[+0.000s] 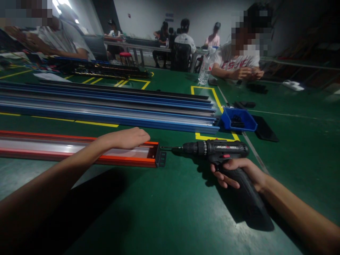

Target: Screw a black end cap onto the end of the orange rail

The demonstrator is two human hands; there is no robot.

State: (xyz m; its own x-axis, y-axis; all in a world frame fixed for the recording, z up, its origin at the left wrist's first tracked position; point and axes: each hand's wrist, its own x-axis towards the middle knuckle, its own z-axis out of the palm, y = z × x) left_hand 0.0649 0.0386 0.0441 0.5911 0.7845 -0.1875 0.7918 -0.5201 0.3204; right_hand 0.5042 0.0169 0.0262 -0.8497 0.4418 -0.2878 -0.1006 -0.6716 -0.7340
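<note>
A long orange metal channel (127,158) lies on the green table, its right end closed by a black end cap (160,158). My left hand (129,137) rests over the channel near that end, its fingers curled over the far rail; the fingertips are hidden. In my right hand (233,173) is a black cordless drill (225,148), gripped by its handle and pointing left. Its long bit (171,147) reaches to the end cap; whether the tip sits in a screw is too small to tell.
Several blue and black channels (159,117) lie behind the orange one. A blue bin (240,120) with small black parts stands at their right, beside a dark flat slab (264,128). A water bottle (205,67) stands farther back. Co-workers sit across the table.
</note>
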